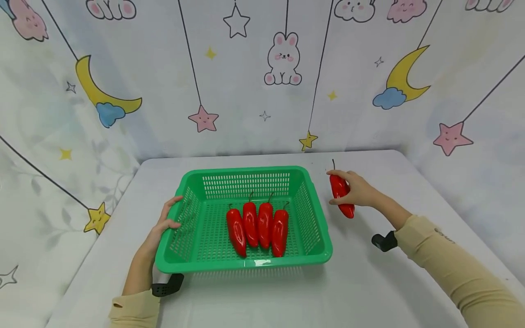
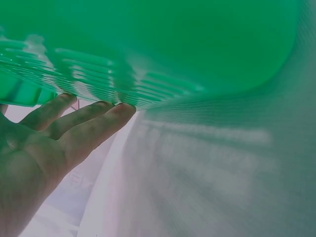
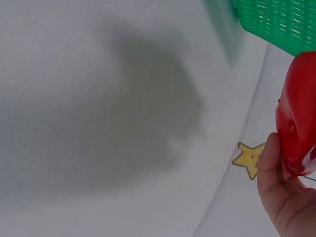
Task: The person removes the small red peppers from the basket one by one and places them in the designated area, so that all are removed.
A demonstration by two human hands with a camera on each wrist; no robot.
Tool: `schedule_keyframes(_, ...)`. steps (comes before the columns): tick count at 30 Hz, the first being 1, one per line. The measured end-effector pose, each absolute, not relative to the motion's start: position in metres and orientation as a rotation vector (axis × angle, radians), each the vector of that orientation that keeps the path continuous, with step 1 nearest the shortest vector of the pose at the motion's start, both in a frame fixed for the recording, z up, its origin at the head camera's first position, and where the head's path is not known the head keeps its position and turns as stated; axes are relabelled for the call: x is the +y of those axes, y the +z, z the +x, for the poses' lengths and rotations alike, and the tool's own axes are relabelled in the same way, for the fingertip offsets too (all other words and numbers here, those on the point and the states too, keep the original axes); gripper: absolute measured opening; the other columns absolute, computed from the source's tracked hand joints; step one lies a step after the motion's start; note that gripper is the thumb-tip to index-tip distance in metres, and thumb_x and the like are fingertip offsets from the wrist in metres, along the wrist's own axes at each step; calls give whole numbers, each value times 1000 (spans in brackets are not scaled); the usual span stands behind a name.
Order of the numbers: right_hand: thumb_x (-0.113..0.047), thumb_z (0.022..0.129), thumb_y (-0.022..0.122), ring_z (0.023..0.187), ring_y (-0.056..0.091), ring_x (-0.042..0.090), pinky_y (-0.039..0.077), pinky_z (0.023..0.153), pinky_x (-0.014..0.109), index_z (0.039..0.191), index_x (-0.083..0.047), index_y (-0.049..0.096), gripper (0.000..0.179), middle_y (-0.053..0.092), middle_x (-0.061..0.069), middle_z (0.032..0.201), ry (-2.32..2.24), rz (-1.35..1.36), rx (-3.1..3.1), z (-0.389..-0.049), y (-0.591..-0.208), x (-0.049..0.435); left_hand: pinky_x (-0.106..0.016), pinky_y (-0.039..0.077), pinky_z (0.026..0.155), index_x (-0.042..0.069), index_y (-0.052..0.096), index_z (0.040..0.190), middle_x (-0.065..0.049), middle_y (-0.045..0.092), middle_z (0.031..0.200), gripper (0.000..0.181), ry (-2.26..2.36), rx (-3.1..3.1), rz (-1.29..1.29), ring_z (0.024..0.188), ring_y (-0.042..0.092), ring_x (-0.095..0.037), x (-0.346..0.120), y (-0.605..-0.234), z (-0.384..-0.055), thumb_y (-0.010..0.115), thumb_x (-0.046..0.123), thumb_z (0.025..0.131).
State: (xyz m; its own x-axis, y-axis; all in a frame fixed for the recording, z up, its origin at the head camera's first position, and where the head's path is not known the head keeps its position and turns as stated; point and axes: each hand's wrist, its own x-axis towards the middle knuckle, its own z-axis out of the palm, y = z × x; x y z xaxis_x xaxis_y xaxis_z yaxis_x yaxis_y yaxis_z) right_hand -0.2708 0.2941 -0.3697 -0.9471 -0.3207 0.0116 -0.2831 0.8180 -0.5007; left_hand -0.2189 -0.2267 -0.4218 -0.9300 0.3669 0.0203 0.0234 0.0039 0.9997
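Observation:
A green plastic basket [image 1: 246, 265] with slotted walls holds several shiny red chili peppers [image 1: 264, 225] lying side by side, stems toward the far wall. My left hand [image 1: 157, 232] grips the basket's left rim, with fingertips hooked over the edge. In the left wrist view, extended fingers [image 2: 98, 131] lie along the slotted outer wall. Off the basket's right side, my right hand [image 1: 357, 189] holds another red chili pepper [image 1: 339, 187] between thumb and fingers, its dark stem pointing away. The right wrist view shows this pepper [image 3: 298, 108] partly cut off at the frame edge.
The basket stands on a table with a white cloth [image 1: 369, 291]. Behind and beside the table hangs a pale curtain [image 1: 246, 91] printed with stars, moons and bunnies. Black wrist bands [image 1: 384, 242] sit at both sleeve cuffs. A shadow [image 3: 158, 98] falls on the cloth below the right hand.

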Motion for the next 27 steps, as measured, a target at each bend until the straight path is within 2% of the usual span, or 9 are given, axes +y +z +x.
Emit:
schedule_keyframes(15,-21,70,77,104,44,40,51,67,40,135,-12,37,77,43,24,114,-788,-455,2856,-278,-400,298,-29,40,82,21,14,144,-12,6,144,67,2034,2026,446,115,29,-26,-225,-422,-218,30,3,82)
schedule_keyframes(27,-23,71,76,104,45,39,51,69,41,136,-14,36,77,43,24,116,-749,-408,2814,-286,-419,290,-32,42,81,26,16,142,-15,9,142,65,2070,1995,480,113,31,-27,-224,-422,-217,29,2,83)
